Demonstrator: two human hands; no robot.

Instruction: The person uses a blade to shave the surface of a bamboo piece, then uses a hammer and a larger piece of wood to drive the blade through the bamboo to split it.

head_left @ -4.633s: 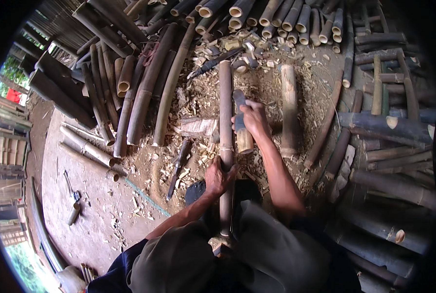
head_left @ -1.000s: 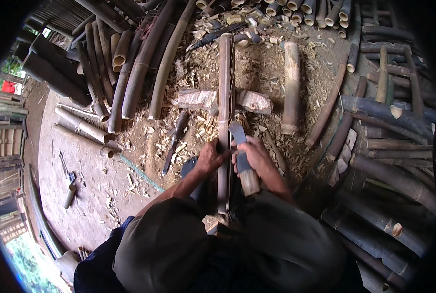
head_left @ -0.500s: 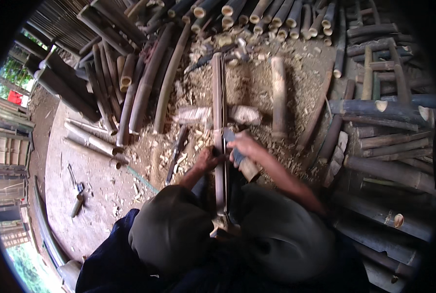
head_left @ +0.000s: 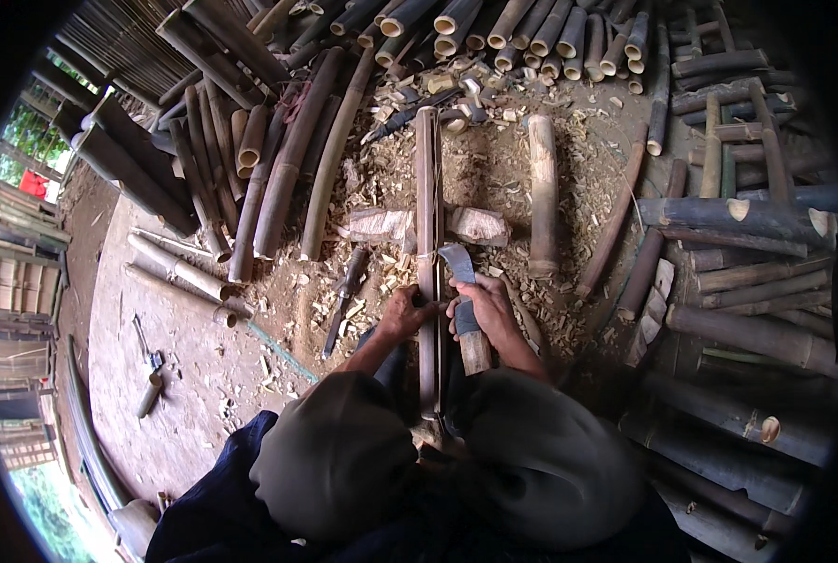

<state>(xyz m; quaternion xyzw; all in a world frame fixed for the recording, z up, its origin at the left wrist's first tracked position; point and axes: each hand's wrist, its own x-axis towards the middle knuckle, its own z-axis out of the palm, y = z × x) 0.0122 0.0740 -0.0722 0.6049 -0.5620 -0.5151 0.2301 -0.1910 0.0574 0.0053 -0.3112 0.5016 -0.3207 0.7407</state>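
Note:
A long bamboo pole [head_left: 426,178] runs away from me between my knees, crossing over a short, chopped log [head_left: 478,226]. Thin split strips seem to lie along its right side. My left hand [head_left: 400,314] grips the pole from the left, fingertips partly hidden. In my right hand [head_left: 499,314] is a hooked-blade billhook [head_left: 456,259], its dark wrapping and pale wooden handle end pointing back toward me. The blade stands just right of the pole; I cannot tell whether they touch.
Wood chips cover the ground. A sheathed-looking knife [head_left: 340,314] lies left of the pole, a bamboo piece [head_left: 543,197] to the right. Stacked bamboo poles [head_left: 569,38] fill the far side, with more [head_left: 757,338] at right. A hand tool [head_left: 149,371] lies on the pale board [head_left: 194,357].
The billhook, blurred before, now shows sharply with its blade higher and more upright. My right forearm has drawn in closer to my knee. My left hand stays by the pole.

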